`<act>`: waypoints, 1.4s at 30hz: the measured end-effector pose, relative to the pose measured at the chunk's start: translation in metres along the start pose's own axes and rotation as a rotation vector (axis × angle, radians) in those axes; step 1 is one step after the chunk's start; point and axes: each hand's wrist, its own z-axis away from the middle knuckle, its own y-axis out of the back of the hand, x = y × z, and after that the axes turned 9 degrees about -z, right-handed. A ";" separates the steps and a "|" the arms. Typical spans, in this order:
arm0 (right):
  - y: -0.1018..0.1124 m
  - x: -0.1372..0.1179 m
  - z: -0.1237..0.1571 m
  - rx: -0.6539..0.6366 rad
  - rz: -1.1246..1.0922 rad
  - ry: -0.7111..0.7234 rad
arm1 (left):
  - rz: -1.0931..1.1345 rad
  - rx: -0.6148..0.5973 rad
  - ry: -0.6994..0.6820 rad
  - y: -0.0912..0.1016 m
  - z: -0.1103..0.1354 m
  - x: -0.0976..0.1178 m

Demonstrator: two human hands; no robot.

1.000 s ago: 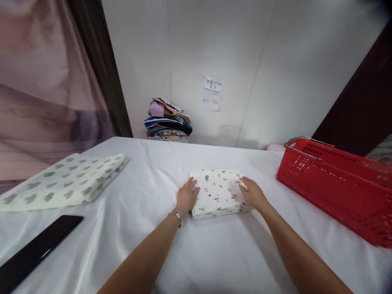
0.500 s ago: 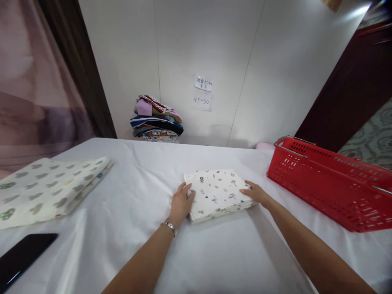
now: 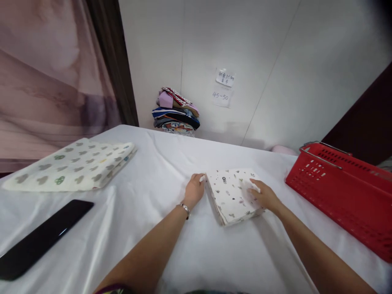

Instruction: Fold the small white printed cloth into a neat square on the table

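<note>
A folded white cloth [image 3: 231, 198] with small printed plants and figures lies on the white-covered table in front of me. My left hand [image 3: 195, 190] pinches its far left corner, a bit of white fabric showing between thumb and fingers. On the right side, my right hand [image 3: 266, 197] grips a gathered bit of the cloth's top layer, its fingers closed over it. Several layers show along the cloth's left and near edges. A bracelet [image 3: 185, 209] circles my left wrist.
At the left lies another folded cloth [image 3: 73, 165] with grey mushroom-like prints, and nearer me a black phone-like slab [image 3: 45, 234]. A red plastic basket [image 3: 339, 196] stands at the right. Folded fabrics [image 3: 176, 112] are stacked behind the table, near a paper sign [image 3: 222, 97] on the wall.
The view has swung left. My left hand has gone from resting against the cloth's left edge to pinching its corner, while my right hand has gathered a bit of the top layer. The cloth has turned slightly.
</note>
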 end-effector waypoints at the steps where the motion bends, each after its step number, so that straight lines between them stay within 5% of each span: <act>1: -0.008 -0.015 0.007 -0.019 -0.033 0.049 | -0.027 -0.014 0.013 0.002 -0.007 -0.003; 6: -0.041 -0.077 0.044 -0.264 -0.208 0.253 | -0.101 -0.174 -0.061 0.003 -0.037 -0.009; 9: -0.054 -0.090 0.058 -0.282 -0.145 0.292 | -0.087 -0.246 -0.117 -0.002 -0.047 -0.011; 18: -0.066 -0.088 0.075 -0.264 0.046 0.332 | -0.045 -0.262 -0.121 -0.007 -0.060 -0.019; 33: -0.096 -0.077 0.085 -0.052 0.261 0.513 | -0.032 -0.307 -0.212 -0.005 -0.056 -0.021; 42: -0.094 -0.079 0.089 -0.064 0.306 0.568 | -0.063 -0.276 -0.237 0.005 -0.053 -0.017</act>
